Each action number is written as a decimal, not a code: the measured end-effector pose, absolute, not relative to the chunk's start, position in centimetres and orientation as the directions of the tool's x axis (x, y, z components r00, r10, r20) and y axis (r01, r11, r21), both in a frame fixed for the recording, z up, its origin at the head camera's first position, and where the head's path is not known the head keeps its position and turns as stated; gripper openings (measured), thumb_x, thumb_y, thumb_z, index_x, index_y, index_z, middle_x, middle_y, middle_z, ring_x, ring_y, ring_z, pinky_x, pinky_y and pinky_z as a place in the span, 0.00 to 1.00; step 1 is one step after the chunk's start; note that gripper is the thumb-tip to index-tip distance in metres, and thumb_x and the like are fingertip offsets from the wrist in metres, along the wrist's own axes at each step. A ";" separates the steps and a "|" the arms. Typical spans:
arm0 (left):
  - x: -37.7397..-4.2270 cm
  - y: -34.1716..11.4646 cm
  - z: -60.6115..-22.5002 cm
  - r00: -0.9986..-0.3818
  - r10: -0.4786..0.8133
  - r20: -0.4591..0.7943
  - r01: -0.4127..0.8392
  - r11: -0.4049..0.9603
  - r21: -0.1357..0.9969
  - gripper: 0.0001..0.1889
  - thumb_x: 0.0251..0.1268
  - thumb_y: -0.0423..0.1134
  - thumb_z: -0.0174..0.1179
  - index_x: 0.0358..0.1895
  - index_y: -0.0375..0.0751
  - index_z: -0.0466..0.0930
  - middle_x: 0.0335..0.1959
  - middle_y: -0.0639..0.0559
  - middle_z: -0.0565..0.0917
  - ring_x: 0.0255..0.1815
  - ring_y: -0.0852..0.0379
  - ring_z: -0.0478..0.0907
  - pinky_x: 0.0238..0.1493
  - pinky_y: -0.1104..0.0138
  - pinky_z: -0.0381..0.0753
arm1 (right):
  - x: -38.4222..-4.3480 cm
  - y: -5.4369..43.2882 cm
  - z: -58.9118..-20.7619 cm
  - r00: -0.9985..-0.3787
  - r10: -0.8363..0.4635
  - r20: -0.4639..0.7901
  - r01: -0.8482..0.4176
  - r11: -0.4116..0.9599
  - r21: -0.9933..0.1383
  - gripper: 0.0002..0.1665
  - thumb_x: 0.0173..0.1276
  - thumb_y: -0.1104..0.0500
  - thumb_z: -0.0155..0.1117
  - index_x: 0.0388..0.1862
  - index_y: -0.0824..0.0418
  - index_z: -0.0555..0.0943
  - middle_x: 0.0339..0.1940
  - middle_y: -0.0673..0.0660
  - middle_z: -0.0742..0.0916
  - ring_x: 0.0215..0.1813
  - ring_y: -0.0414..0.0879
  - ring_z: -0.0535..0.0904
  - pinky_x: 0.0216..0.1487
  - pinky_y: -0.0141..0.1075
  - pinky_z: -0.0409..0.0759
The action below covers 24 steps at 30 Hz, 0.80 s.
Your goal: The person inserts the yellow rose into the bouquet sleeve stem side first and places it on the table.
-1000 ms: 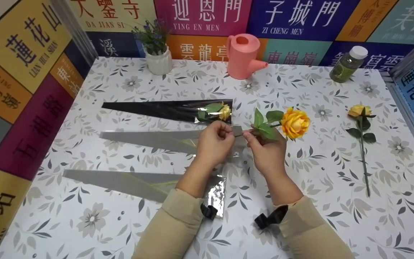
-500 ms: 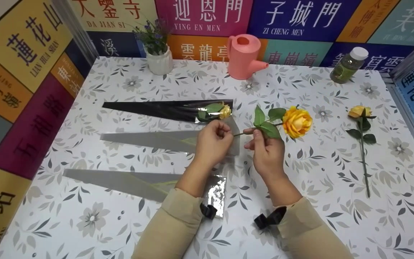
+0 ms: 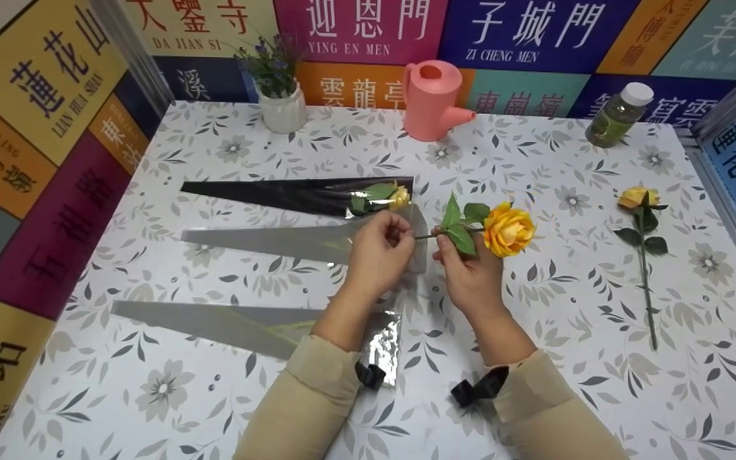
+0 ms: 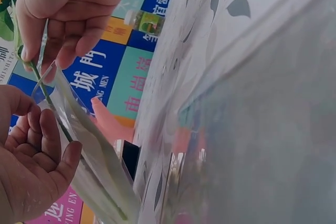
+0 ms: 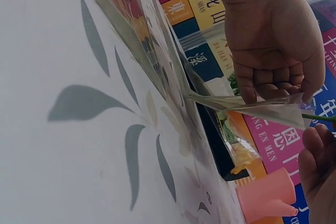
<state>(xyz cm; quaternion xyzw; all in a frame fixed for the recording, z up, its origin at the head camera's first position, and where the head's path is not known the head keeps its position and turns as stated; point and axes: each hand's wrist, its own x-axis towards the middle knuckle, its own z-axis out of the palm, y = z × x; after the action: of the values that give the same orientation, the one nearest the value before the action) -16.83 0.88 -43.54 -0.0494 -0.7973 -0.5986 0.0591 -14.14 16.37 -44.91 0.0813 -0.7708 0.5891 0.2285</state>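
1. Change: the yellow rose (image 3: 509, 229) is sitting further left than half a second ago, its leaves coming closer to the mouth of the grey translucent sleeve (image 3: 266, 244). I am judging that the stem is feeding deeper inside.
2. Right grip: the right hand (image 3: 475, 271) is pinching the stem beside the leaves, thumb and fingers drawn together.
3. Left grip: the left hand (image 3: 381, 249) is curling its fingers and pinching film at the sleeve's right end; whether it is also holding stem, I cannot tell.
4. Surroundings: on the far side, a black sleeve (image 3: 246, 193) is containing another rose; on the near side, a second grey sleeve (image 3: 202, 322) is lying flat. A loose rose (image 3: 639, 198) is resting well to the right on the surface (image 3: 713, 370). A potted plant (image 3: 282, 112), pink watering can (image 3: 433, 102) and bottle (image 3: 620, 115) are standing far off, obstructing nothing.
5. Hindrance: the leaves are spreading wider than the stem, possibly snagging at the mouth.
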 end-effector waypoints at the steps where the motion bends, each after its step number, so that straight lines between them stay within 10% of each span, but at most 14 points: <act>1: -16.8 0.9 -43.5 -0.988 0.015 0.153 0.151 0.274 0.950 0.03 0.65 0.27 0.64 0.37 0.38 0.81 0.29 0.53 0.81 0.30 0.60 0.75 0.33 0.70 0.76 | -14.1 16.4 -44.9 -0.879 0.136 0.458 -0.395 0.332 -0.857 0.09 0.74 0.69 0.67 0.49 0.73 0.85 0.39 0.65 0.90 0.31 0.44 0.86 0.33 0.27 0.81; 7: -16.7 1.0 -43.4 -0.990 0.038 0.135 0.140 0.263 0.954 0.03 0.65 0.28 0.64 0.38 0.39 0.81 0.30 0.53 0.81 0.30 0.60 0.76 0.33 0.70 0.77 | -14.2 16.5 -44.8 -0.876 0.107 0.471 -0.374 0.467 -0.801 0.07 0.72 0.68 0.71 0.46 0.70 0.86 0.30 0.60 0.89 0.32 0.48 0.86 0.33 0.27 0.77; 12: -16.6 1.0 -43.3 -0.991 0.044 0.126 0.133 0.268 0.954 0.04 0.65 0.27 0.64 0.38 0.38 0.81 0.30 0.53 0.81 0.31 0.60 0.76 0.34 0.70 0.78 | -14.2 16.3 -44.8 -0.903 0.177 0.392 -0.313 0.352 -0.882 0.10 0.71 0.70 0.70 0.49 0.73 0.85 0.36 0.64 0.89 0.33 0.37 0.84 0.36 0.26 0.80; 24: -16.5 0.9 -43.2 -0.992 0.023 0.128 0.129 0.257 0.958 0.04 0.63 0.27 0.65 0.36 0.38 0.80 0.30 0.51 0.81 0.31 0.59 0.76 0.34 0.69 0.78 | -14.4 16.0 -45.2 -0.816 0.186 0.547 -0.538 0.102 -0.837 0.17 0.68 0.79 0.65 0.52 0.80 0.73 0.40 0.68 0.85 0.29 0.45 0.86 0.35 0.34 0.87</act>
<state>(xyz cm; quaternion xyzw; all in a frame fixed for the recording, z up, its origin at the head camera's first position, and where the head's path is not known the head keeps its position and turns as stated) -16.51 0.89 -43.20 -0.0482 -0.7916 -0.6076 0.0436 -14.43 16.04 -45.22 0.1277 -0.6893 0.6579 0.2753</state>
